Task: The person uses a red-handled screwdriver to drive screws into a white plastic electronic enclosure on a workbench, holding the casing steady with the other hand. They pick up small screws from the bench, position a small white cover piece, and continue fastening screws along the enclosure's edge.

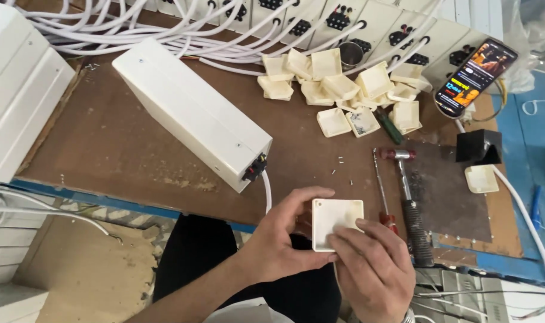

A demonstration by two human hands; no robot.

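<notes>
- The left hand (278,242) and the right hand (373,269) together hold a small square cream plastic cover (337,223) in front of the person's lap, just off the near edge of the surface (135,149).
- The left hand is curled around the cover's left side, thumb along the top edge and fingers behind it.
- The right hand is partly closed, its fingers lying across the cover's lower right corner and front face.
- A long white box (192,110) lies at a slant on the brown surface, with a black and red socket at its near end and a white cable (266,191) leaving it toward the person.
- A heap of similar cream covers (344,87) lies farther back, near the middle of the surface.
- A hammer (411,203) with a black grip lies on a dark metal sheet (449,185) just right of the hands, and a thin red-handled screwdriver (383,194) lies beside it.
- One more cream cover (481,179) sits at the right edge of the sheet, below a small black block (479,145).
- A phone (476,76) with a lit screen leans at the back right.
- White cables (135,30) and a row of white boxes (368,24) with black sockets run along the back.
</notes>
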